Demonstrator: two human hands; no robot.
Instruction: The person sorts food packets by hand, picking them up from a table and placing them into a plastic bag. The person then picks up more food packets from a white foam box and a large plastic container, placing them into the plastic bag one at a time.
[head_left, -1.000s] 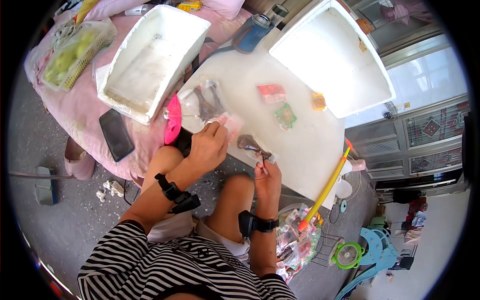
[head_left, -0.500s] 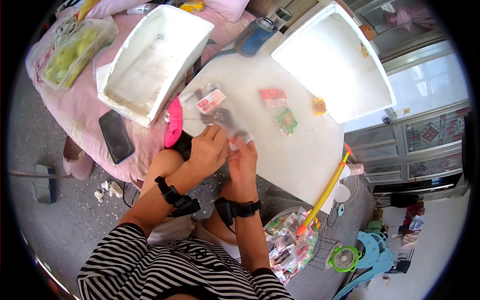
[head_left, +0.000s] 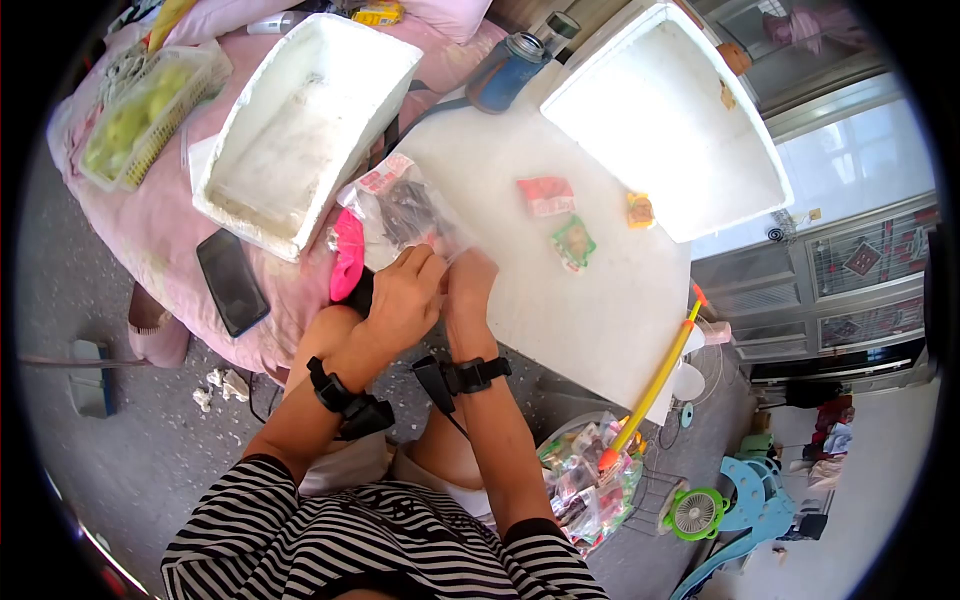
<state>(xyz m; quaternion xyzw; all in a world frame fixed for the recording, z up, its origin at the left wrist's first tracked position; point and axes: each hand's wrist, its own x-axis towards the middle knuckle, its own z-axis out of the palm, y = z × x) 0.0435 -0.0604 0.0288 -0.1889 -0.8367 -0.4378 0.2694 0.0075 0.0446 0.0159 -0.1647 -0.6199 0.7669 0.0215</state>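
A clear plastic bag (head_left: 400,205) with dark contents and a red-and-white label lies over the left part of the white table (head_left: 540,330). My left hand (head_left: 405,295) pinches the bag's near edge. Beside it, my right hand (head_left: 470,285) is bent inward at the same edge, its fingers mostly hidden behind the plastic and the wrist. Farther right on the table are a red-and-white packet (head_left: 547,196), a green packet (head_left: 573,243) and a small yellow-orange packet (head_left: 640,210).
White foam boxes stand at left (head_left: 300,130) and right (head_left: 680,130). A blue bottle (head_left: 508,75) is between them. A phone (head_left: 232,283) and a basket of green fruit (head_left: 145,120) rest on pink cloth. A yellow tube (head_left: 650,390) crosses the table's right edge, above a bag of packets (head_left: 590,480).
The clear bag is now spread out flatter, its label farther up and left. My right hand has turned inward and moved up, and a small white piece at its fingers is no longer visible.
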